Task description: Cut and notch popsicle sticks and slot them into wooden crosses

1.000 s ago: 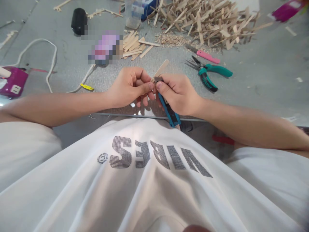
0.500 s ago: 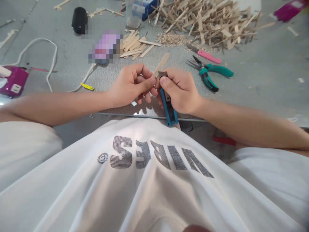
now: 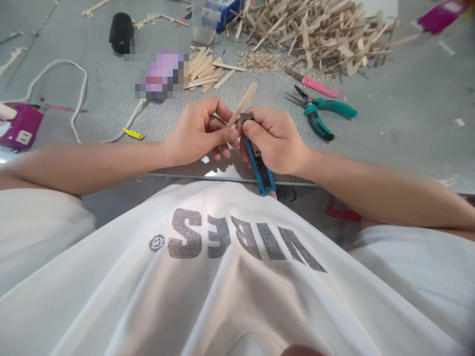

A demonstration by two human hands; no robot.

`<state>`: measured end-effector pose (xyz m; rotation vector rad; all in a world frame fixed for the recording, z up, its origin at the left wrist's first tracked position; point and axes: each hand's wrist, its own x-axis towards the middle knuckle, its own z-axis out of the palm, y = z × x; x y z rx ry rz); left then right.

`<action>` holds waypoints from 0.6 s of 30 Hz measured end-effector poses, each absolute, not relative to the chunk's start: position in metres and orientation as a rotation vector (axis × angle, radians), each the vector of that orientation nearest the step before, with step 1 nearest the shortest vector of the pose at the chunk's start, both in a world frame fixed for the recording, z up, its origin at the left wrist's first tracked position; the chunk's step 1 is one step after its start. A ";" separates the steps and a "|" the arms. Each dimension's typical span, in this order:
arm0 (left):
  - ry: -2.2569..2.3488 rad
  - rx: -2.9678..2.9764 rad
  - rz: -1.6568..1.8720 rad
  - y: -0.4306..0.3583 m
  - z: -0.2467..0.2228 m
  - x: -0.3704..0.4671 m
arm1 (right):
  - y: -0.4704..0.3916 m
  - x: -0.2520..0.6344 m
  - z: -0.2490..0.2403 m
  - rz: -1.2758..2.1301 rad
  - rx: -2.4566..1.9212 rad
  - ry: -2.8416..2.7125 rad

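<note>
My left hand (image 3: 206, 129) pinches the lower end of a wooden craft stick (image 3: 244, 103) between thumb and fingers. The stick's rounded end points up and to the right. My right hand (image 3: 276, 141) is closed around a blue-and-black tool (image 3: 262, 173) that looks like a large nail clipper, its handle slanting down over the table's front edge. My right thumb presses near the metal head (image 3: 246, 117), which is right beside the stick. Whether the jaws touch the wood is hard to see. Fingers hide part of the stick and of the tool.
A heap of cut sticks (image 3: 315, 32) and wood chips (image 3: 261, 60) lies at the back. Closer are loose craft sticks (image 3: 204, 69), green-handled pliers (image 3: 322, 111), a pink-handled knife (image 3: 319, 86), a phone (image 3: 163, 71) on a white cable (image 3: 76, 123), and a black case (image 3: 121, 32).
The craft stick has shifted slightly down and left in my left hand, beside the tool's head. The tool has tilted a little. Both hands keep their grip.
</note>
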<state>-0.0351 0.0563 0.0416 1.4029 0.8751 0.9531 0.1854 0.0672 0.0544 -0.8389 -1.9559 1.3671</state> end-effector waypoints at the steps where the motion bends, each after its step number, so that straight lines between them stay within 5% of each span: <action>1: 0.881 1.404 0.957 0.056 0.043 -0.035 | 0.066 0.185 0.056 1.353 -0.864 -1.958; 18: 0.912 1.616 0.980 0.066 0.034 -0.041 | 0.068 0.183 0.057 1.264 -1.022 -2.058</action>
